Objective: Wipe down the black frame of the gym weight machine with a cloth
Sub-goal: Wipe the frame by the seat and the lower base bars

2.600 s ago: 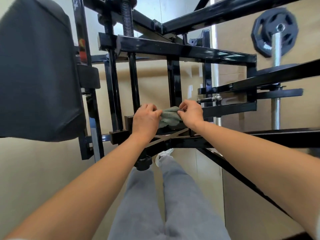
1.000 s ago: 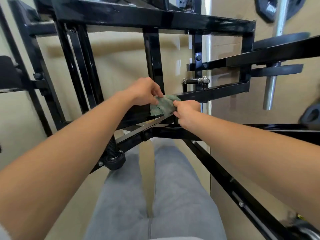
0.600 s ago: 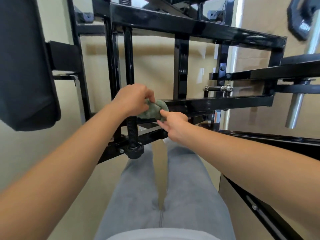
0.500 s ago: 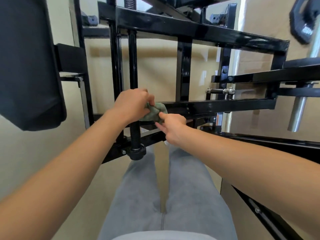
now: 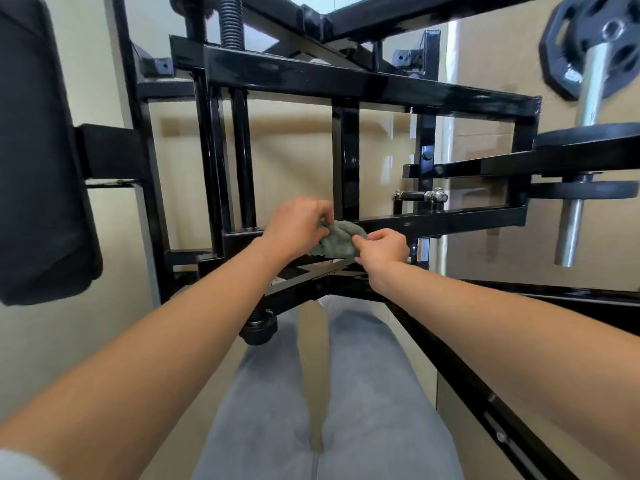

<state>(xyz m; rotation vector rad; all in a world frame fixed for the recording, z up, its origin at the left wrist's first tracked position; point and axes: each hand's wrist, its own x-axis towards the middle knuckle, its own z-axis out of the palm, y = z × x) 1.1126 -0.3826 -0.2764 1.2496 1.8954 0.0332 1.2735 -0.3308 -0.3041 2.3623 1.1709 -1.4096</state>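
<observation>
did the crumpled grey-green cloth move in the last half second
Yes: the grey-green cloth slid right, from left of the upright black frame post to its foot.

Shiny black painted metal all over the frame (image 5: 363,81), with bright glints. Soft, fuzzy, crumpled grey-green cloth (image 5: 337,242) in the middle. Dull black padding on the pad (image 5: 38,168) at left. Bare, smooth, silvery metal on the bar (image 5: 594,91) at upper right; dull black weight plate (image 5: 561,36). Soft grey trousers (image 5: 363,393) below.

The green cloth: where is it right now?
In the head view's centre, the cloth is bunched between the left hand and right hand, both pinching it, at the black frame's lower crossbar.
</observation>
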